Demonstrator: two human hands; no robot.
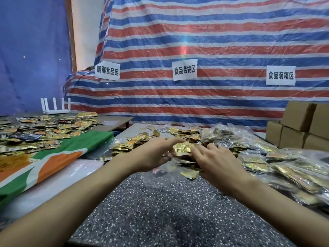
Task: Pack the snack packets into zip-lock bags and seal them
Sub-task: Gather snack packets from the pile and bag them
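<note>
Snack packets [183, 147] lie in a loose heap just beyond the clear zip-lock bag [160, 177]. The bag lies flat on the speckled table [160, 211], directly in front of the person. One stray packet [189, 174] rests just right of the bag.

Hands: apart, both over the far end of the bag. The right hand [215, 163] lies on the heap with its fingers spread and relaxed, and holds nothing visible. The left hand [153, 155] has its index finger straight and its lower fingers curled near the bag's mouth. Whether they pinch the film cannot be told.

Step in hand, as judged: gathering a batch for filling. The bag appears unsealed and holds little, if anything. The next move calls for raking a small batch toward the bag and holding its mouth open with the left hand. The packets should then slide in flat, so that no corner catches the zip track.

Materials: the packets are small flat pillows of gold foil, glossy and crinkled, and likely slippery in a stack. The bag film is thin, transparent and limp, and hard to see against the stone-chip surface. Right of the bag, filled bags [284, 168] lie piled. Beyond these stand plain cardboard boxes [299, 129].
</note>
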